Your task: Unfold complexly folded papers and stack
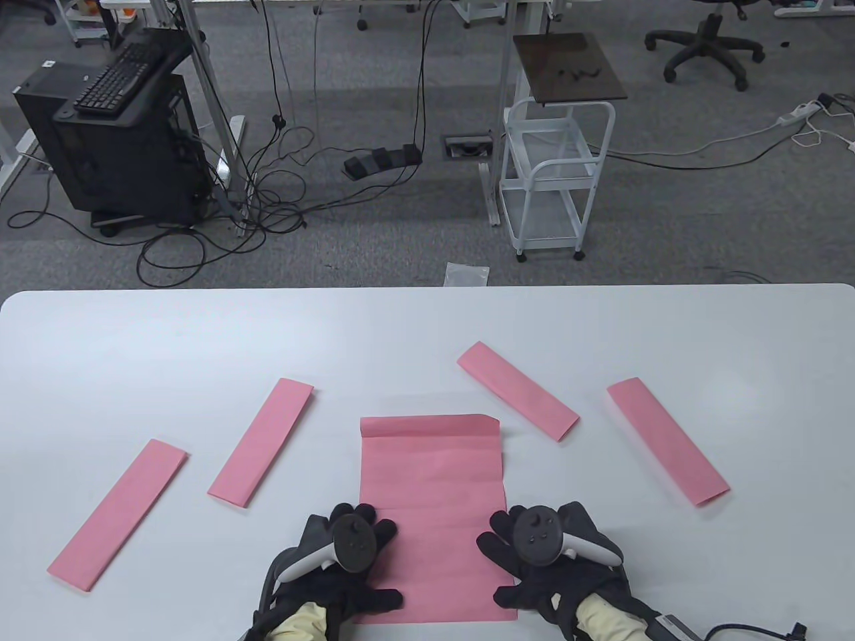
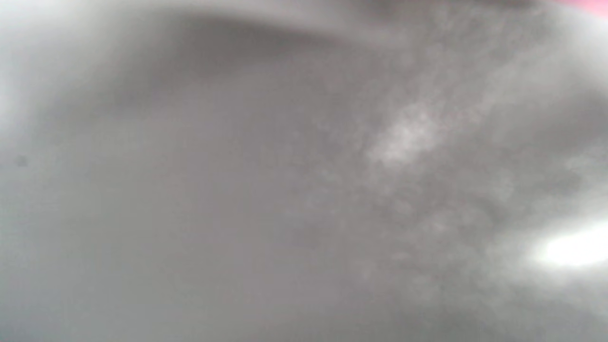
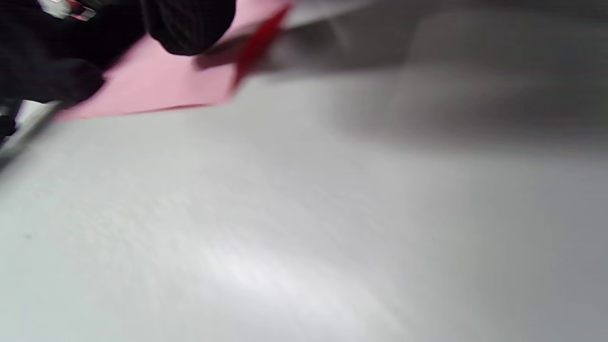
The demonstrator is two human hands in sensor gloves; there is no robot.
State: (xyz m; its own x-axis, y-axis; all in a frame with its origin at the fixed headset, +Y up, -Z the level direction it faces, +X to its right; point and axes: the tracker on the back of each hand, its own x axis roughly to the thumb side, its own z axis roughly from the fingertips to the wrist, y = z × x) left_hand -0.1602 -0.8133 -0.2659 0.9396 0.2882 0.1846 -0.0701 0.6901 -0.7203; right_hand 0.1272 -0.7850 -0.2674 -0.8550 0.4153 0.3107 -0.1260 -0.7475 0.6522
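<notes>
A pink paper (image 1: 433,481) lies mostly unfolded in the middle front of the white table (image 1: 427,320), with its far end still folded over. My left hand (image 1: 347,554) rests flat on its near left edge and my right hand (image 1: 534,554) rests flat on its near right edge, fingers spread. Several folded pink strips lie around it: two on the left (image 1: 117,514) (image 1: 262,442) and two on the right (image 1: 518,390) (image 1: 666,441). The right wrist view shows a gloved finger (image 3: 190,23) on the pink paper (image 3: 156,80). The left wrist view is a grey blur.
The table's far edge (image 1: 427,288) runs across the middle of the table view. Beyond it on the floor stand a white cart (image 1: 554,180), a black computer stand (image 1: 113,133) and cables.
</notes>
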